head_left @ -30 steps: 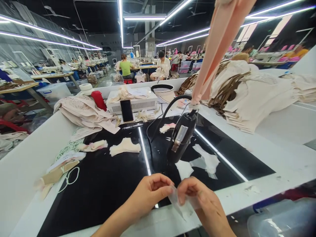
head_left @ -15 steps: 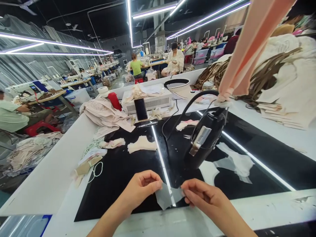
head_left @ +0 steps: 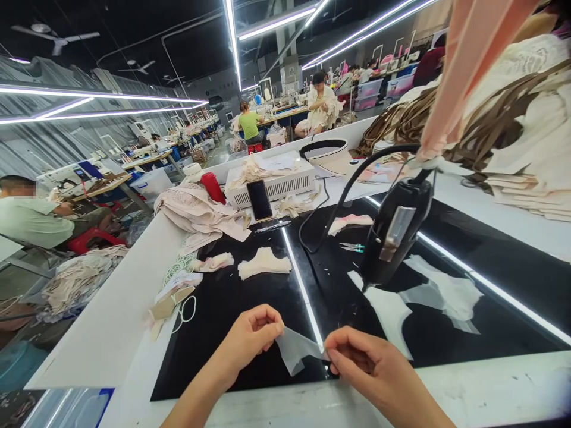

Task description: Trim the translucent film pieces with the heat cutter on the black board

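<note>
Between my two hands a thin, sheer white fabric piece (head_left: pixel 295 349) is stretched just above the black work surface (head_left: pixel 209 351). My left hand (head_left: pixel 254 336) pinches its upper left corner between thumb and fingers. At its other end, the fingertips of my right hand (head_left: pixel 363 356) are closed on the edge. Right of my hands lie white sheer cut pieces (head_left: pixel 390 312) and more pale pieces (head_left: pixel 452 291). Above them hangs a black handheld tool (head_left: pixel 395 232) with a metal plate, tied up by a pink cloth strip (head_left: pixel 475 77). A cream stack of cut pieces (head_left: pixel 264 263) lies beyond my left hand.
Small scissors (head_left: pixel 352 246) lie left of the tool, near a black cable (head_left: pixel 307 241). A phone (head_left: pixel 259 200) leans against a white vented box (head_left: pixel 285 181). Fabric heaps (head_left: pixel 200 211) stand at the left, brown straps (head_left: pixel 401 122) at the right. Co-workers sit farther back.
The view has shifted, so the table things appear farther right. The fabric's right end is now pulled out narrower toward my right hand. Both hands keep their pinch.
</note>
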### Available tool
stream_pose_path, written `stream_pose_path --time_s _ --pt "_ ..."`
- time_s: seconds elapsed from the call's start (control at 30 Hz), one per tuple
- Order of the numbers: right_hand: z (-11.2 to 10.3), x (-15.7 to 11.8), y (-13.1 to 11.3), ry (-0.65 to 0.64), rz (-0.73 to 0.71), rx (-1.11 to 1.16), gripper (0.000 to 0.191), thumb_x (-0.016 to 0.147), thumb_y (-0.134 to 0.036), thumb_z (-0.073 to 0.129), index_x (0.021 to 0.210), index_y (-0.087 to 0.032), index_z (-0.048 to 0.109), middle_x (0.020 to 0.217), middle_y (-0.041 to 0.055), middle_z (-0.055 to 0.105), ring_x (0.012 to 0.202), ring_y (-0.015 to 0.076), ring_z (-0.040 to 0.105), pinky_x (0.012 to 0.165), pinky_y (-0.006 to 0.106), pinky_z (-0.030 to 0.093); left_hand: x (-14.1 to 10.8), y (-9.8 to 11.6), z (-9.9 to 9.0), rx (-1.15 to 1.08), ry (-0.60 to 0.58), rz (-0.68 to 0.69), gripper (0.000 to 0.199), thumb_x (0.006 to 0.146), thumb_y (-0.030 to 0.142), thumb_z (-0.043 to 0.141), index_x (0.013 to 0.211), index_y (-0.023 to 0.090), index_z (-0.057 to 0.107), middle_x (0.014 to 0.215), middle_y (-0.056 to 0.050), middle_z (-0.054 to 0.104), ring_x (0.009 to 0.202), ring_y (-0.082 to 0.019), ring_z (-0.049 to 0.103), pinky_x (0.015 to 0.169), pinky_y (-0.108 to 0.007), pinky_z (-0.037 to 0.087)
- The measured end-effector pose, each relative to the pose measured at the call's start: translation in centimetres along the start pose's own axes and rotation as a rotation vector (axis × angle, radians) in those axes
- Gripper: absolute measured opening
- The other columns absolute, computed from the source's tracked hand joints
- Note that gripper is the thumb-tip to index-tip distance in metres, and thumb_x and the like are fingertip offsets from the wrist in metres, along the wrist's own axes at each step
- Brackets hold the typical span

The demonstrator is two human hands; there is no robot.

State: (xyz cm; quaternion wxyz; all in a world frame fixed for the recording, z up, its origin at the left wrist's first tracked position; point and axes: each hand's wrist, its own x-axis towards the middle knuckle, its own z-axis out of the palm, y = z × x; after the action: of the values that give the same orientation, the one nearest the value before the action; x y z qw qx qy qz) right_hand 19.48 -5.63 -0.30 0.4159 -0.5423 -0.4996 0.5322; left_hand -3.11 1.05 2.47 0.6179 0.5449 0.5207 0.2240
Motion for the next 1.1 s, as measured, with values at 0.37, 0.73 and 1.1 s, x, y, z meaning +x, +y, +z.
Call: stream_pose_path --time_s 0.37,0.73,1.1 --pt "-0.2 0.7 1.5 0.056 -0.154 -0.375 0.020 0.092 -0.034 0.056 0.081 -0.027 0.072 0.066 -0.0006 0.064 0.059 0.0170 0.058 0.055 0.027 0.045 0.6 0.9 -0.7 0.282 -0.003 0.085 0.029 0.089 0.046 0.063 0.087 0.017 0.064 0.064 0.002 0.063 0.053 -0.010 0.044 0.053 -0.022 0.031" --pt "-6.3 -0.6 1.9 0.309 -0.336 -0.829 0.015 0.102 -0.028 0.054 0.101 -0.027 0.068 0.088 0.0006 0.072 0.072 0.0167 0.070 0.067 0.026 0.056 2.9 -3.1 -2.8 0.751 0.290 0.340 0.036 0.096 0.055 0.052 0.114 0.030 0.072 0.100 0.001 0.075 0.074 -0.019 0.069 0.072 -0.029 0.057" --pt "-12.9 1.7 3.9 0.523 -0.327 -0.880 0.041 0.103 -0.047 0.042 0.091 -0.023 0.074 0.096 0.0136 0.073 0.083 0.0293 0.062 0.078 0.046 0.049 3.1 -5.1 -2.8 0.786 0.312 0.430 0.033 0.099 0.053 0.049 0.116 0.034 0.071 0.119 0.003 0.074 0.107 -0.022 0.074 0.092 -0.029 0.061"
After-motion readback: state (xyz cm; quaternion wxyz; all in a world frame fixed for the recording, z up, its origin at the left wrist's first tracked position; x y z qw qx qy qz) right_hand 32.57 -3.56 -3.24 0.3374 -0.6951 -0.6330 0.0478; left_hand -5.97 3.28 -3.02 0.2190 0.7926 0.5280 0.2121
